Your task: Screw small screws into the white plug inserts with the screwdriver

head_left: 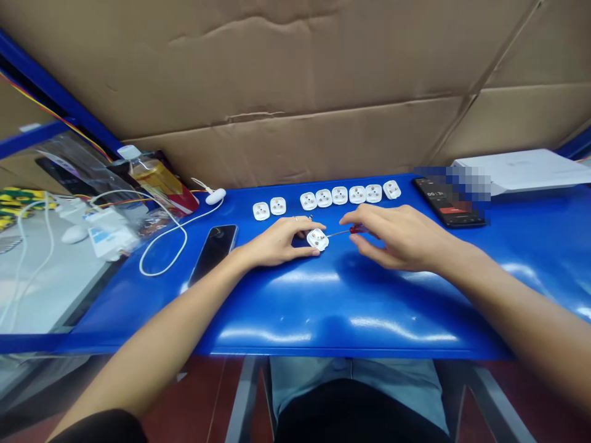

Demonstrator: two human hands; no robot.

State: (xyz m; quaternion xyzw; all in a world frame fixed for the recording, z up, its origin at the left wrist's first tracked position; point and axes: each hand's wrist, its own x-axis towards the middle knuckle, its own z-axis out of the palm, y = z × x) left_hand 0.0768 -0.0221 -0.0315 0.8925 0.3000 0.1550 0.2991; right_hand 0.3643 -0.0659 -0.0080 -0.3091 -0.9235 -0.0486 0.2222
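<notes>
Trousers (314, 381), light blue, below the near edge of a blue table (286, 314). Right hand (392, 237): index finger and thumb spread to either side of a screwdriver (357, 228), red-handled; whether the hidden fingers close on it cannot be told. Shaft pointing left, tip at the right edge of one socket (317, 239), white, with metal contacts; whether tip and socket touch is too small to tell. Left hand (286, 241): thumb and index finger pinching that socket from its near and far sides, just above the table, about mid-width. Left phone (215, 249), dark screen up, near the left wrist. Cable (186, 237), white, looped beyond it. Further back, row of eight sockets (339, 195), two standing apart at the left. Right phone (450, 203), lit; white box (521, 169) beside it. Bottle (157, 184), amber contents, tilted, at back left. Cardboard (300, 61) behind everything.
</notes>
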